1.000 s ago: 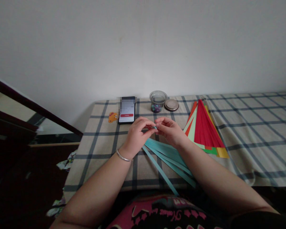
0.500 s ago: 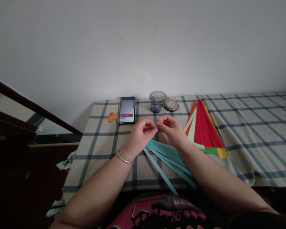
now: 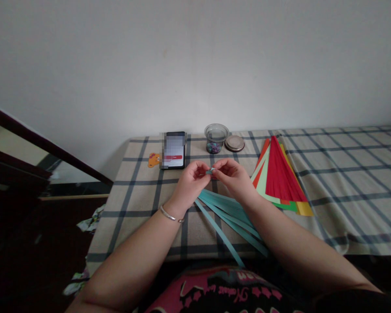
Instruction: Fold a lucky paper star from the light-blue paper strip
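Between the fingertips of both hands is a small folded piece of light blue paper (image 3: 210,171). My left hand (image 3: 194,179), with a silver bangle at its wrist, pinches one side of it. On the other side, my right hand (image 3: 232,174) pinches it with thumb and forefinger. Under my hands and right forearm lies a fan of long light blue paper strips (image 3: 228,217); one strip sticks out apart from the rest. A clear plastic tub (image 3: 216,138) with small blue and purple pieces in its bottom stands just beyond my fingers.
A round lid (image 3: 234,143) lies beside the tub. At the back left are a phone (image 3: 174,150) and an orange bear-shaped cutout (image 3: 154,160). Red, green, orange and yellow paper strips (image 3: 282,182) fan out on the checked tablecloth (image 3: 133,202) to the right. A wall rises behind.
My fingers have shifted slightly left and turned, so more of the small blue paper piece shows between them. The strips, tub and phone lie as before.
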`<state>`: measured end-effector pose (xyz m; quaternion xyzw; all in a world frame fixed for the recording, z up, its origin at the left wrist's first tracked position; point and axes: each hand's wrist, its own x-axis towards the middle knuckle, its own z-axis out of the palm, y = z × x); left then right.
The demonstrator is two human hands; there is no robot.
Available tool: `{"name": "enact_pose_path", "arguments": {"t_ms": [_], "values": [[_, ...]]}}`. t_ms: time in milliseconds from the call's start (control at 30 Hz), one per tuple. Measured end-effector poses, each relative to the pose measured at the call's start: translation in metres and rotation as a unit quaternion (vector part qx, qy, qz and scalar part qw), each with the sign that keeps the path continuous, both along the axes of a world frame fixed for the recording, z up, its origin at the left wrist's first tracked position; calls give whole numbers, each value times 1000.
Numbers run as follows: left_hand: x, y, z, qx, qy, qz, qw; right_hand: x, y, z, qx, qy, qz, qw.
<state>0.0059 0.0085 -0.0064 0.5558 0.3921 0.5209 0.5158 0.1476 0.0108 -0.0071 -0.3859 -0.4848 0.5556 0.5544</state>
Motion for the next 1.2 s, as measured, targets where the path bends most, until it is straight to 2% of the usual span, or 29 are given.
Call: {"name": "enact_pose_path", "arguments": {"t_ms": [200,533,667,833,1200], "values": [[0,0,3,29,36,-6,999,0,1,-2,-1,0,4,1000],[-3,0,-6,176,161,30,971,1,2,-1,3,-40,22,999],[-3,0,-6,154,114,42,981,2,2,-1,8,-26,13,1000],[-4,2,-3,99,112,3,989,3,2,-4,14,-25,8,1000],[-7,-1,5,155,200,38,967,0,0,0,15,-29,2,999]]}}
